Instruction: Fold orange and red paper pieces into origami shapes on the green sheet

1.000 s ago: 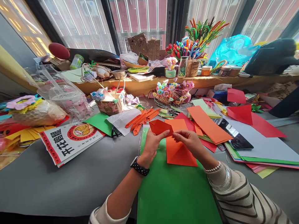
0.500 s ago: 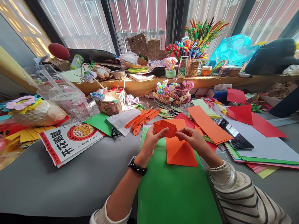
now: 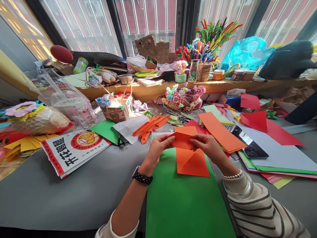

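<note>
A small folded piece of orange paper (image 3: pixel 182 140) is held up between both hands. My left hand (image 3: pixel 159 148) pinches its left end between thumb and fingers. At the right end, my right hand (image 3: pixel 206 147) grips it the same way. Below the hands, a creased orange sheet (image 3: pixel 192 163) lies on a green mat or board (image 3: pixel 185 198). Narrow orange folded strips (image 3: pixel 150 128) are piled to the left, behind my left hand. Orange rectangular sheets (image 3: pixel 221 134) lie to the right, partly beside a black phone (image 3: pixel 252 147).
A printed paper bag (image 3: pixel 74 150) and a green sheet (image 3: pixel 105 131) lie at the left. Stacked coloured papers (image 3: pixel 284 160) are at the right. Flower baskets (image 3: pixel 116 112), a glass bottle (image 3: pixel 193 71) and pipe cleaners (image 3: pixel 203 51) stand towards the window.
The folded orange paper has been turned and now shows a flatter, wider face. My right hand has moved slightly, its fingers now behind the paper; my left hand has shifted a little left.
</note>
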Demonstrator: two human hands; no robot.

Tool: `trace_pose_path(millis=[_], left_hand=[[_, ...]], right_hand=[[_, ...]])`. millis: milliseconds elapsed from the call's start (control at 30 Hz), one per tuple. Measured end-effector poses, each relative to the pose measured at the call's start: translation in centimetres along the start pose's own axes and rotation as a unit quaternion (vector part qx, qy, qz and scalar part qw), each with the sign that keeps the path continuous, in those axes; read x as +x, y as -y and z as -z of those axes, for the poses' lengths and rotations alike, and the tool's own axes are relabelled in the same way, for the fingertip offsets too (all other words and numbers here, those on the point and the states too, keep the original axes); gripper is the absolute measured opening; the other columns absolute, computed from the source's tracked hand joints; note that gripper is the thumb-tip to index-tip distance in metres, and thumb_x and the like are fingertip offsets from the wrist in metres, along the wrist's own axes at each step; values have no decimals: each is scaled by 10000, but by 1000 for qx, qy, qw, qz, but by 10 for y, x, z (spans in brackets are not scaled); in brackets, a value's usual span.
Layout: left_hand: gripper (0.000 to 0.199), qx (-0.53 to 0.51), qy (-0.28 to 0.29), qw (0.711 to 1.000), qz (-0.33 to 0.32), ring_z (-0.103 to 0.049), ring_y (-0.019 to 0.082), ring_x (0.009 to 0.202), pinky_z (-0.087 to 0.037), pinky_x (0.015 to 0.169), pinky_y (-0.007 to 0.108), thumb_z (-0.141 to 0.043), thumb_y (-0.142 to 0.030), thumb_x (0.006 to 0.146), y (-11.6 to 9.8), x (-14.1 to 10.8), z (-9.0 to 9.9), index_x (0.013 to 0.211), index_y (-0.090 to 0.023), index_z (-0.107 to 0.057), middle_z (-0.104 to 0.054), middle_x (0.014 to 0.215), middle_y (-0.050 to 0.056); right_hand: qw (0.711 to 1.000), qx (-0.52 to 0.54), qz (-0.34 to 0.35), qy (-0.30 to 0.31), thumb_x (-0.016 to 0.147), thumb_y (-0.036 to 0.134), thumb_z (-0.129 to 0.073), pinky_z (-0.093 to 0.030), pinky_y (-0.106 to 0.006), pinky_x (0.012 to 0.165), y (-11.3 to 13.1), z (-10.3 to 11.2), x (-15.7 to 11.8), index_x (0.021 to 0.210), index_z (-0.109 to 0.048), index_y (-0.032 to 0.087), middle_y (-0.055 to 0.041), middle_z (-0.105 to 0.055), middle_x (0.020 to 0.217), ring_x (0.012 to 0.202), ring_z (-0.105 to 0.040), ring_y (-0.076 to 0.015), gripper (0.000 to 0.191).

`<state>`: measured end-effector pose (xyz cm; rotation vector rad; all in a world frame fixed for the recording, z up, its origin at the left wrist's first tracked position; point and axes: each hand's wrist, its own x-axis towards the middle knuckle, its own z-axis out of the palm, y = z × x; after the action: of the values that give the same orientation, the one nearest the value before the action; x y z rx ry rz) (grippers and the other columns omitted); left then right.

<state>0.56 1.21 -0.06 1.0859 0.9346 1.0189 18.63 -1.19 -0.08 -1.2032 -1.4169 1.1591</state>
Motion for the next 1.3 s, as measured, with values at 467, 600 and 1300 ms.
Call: trace_pose_path(millis=[467,600,1300], left_hand=[[285,129,57,988,-63,-535,83,464,-453,456,198,-571,-376,679,2,0,-3,807,-126,-618,-552,651,-5],[315,114,44,989,-86,-522,87,474,-461,425,199,-525,-420,705,4,0,-5,716,-115,-601,-507,604,-9],[328,46,31,997,-55,-564,106,439,-485,507,255,-646,-332,608,3,1,-1,875,-141,-648,-625,638,3]], right_hand=[[999,47,13,10,688,296,-592,-473,-219,456,-2,2,-1,926,-645,164,14,-601,496,429,-553,-92,277],[999,33,24,20,703,287,-575,-476,-217,454,0,2,-2,935,-650,172,20,-583,456,430,-557,-97,270],[999,30,28,-18,679,331,-595,-497,-254,441,2,1,-2,913,-631,151,-19,-645,628,440,-584,-119,298]])
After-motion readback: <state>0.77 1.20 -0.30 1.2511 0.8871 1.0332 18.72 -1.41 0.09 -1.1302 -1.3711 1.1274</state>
